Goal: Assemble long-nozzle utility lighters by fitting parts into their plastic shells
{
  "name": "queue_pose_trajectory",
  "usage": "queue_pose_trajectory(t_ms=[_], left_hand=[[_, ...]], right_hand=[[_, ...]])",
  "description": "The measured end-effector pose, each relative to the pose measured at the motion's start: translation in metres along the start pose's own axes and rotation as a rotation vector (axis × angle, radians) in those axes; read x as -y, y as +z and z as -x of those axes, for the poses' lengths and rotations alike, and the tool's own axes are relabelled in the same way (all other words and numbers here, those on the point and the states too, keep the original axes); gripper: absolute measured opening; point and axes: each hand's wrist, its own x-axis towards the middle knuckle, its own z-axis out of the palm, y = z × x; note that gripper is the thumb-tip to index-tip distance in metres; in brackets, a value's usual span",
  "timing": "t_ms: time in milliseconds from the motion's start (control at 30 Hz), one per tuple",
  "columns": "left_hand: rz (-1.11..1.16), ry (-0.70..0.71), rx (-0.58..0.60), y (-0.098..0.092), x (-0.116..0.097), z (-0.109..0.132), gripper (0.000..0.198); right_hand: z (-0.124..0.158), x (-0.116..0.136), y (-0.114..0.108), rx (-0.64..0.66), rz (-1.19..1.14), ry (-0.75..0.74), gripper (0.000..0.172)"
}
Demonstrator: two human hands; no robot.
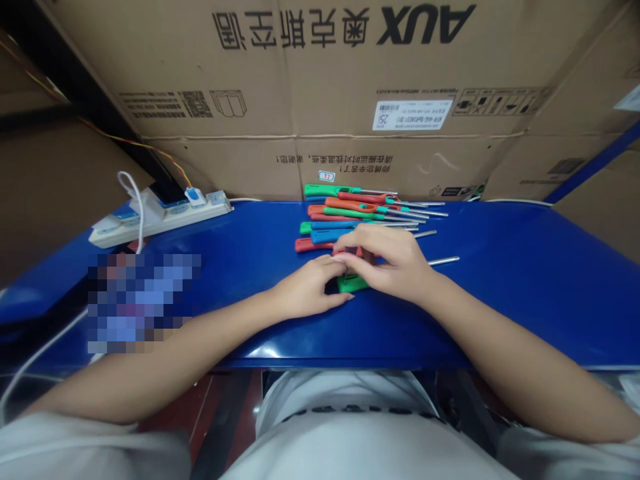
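Observation:
My left hand (310, 288) is closed around the butt end of a green stick lighter (353, 285), thumb on the near side and fingers on the far side. That lighter lies on the blue table, its metal tube pointing right from beneath my right hand (393, 260). The right hand arches over the handle, thumb and fingertips pinched together by the left fingertips. A thin dark piece shows below the pinch, over the handle; its kind cannot be made out. Just beyond both hands, a pile of red, green, blue and orange stick lighters (345, 212) lies with the tubes to the right.
A large cardboard sheet (330, 73) stands along the back of the blue table (525, 287). On the left lies a white power strip (165, 219) with plugs and cables. Nearer me is a blurred-out patch. A small label (327, 176) sits on the cardboard.

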Motion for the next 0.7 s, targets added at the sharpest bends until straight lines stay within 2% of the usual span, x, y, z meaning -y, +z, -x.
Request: queue_pose_trajectory(t_ms=[133, 267, 367, 533, 633, 700], left_hand=[[0.003, 0.008, 0.001, 0.0002, 0.0001, -0.0003, 0.028], [-0.015, -0.004, 0.004, -0.0013, -0.0019, -0.0006, 0.027], [-0.023, 0.001, 0.011, -0.0022, -0.0031, -0.0006, 0.026], [-0.013, 0.022, 0.008, -0.0014, -0.0021, -0.0007, 0.028], [-0.014, 0.029, -0.004, -0.0006, -0.0006, -0.0007, 0.029], [-0.02, 0.024, -0.005, -0.0004, -0.0001, -0.0007, 0.027]], right_hand=[[0.0024, -0.0013, 0.0015, 0.027, 0.095, -0.037, 0.014], [0.0021, -0.0019, 0.004, 0.073, -0.069, 0.054, 0.033], [0.001, -0.0035, 0.0038, 0.04, -0.139, 0.08, 0.027], [0.003, -0.0088, 0.0004, -0.017, 0.054, 0.008, 0.01], [0.0059, -0.0095, 0.0007, 0.009, 0.11, -0.072, 0.013], [0.007, -0.0078, 0.0026, 0.038, 0.062, -0.078, 0.022]])
